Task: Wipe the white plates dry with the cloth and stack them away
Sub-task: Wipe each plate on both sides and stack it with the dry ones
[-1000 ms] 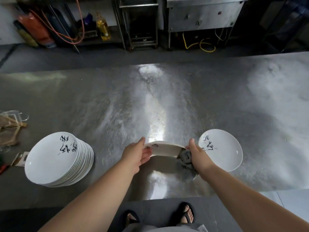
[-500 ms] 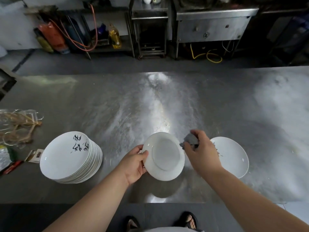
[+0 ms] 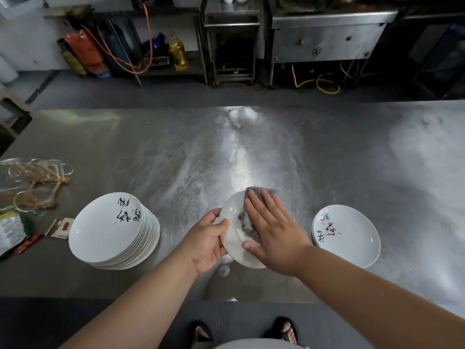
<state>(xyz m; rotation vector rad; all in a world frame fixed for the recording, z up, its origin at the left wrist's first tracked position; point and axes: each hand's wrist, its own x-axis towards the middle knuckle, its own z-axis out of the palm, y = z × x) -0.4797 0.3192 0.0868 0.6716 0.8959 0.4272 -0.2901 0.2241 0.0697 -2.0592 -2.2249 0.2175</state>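
Steel counter [image 3: 276,147], scuffed and shining under a light, fills the middle of the frame. At lower centre a person holds a white plate [image 3: 235,244] tilted above it. The left hand [image 3: 206,238] has its grip closed on the plate's left rim, thumb on the near face and fingers curled behind. The right hand [image 3: 274,230] lies flat, fingers straight and spread, pressing a grey cloth [image 3: 245,221] against the plate; its grip is wide and clasps nothing. The cloth's top edge sticks out past the fingertips and over the plate's upper rim.

At lower left a tall stack of white plates [image 3: 110,230] stands on the counter, the top one marked with black brush lettering. At lower right, just beside the right wrist, lies another lettered plate [image 3: 346,235]; whether more sit beneath it I cannot tell.

Clear glassware [image 3: 32,182] tangled with brownish strands and a printed packet [image 3: 10,230] sit at the left edge. Beyond the counter, a yellow oil bottle [image 3: 178,52] stands on a low shelf. Sandalled feet [image 3: 286,331] show at the bottom.
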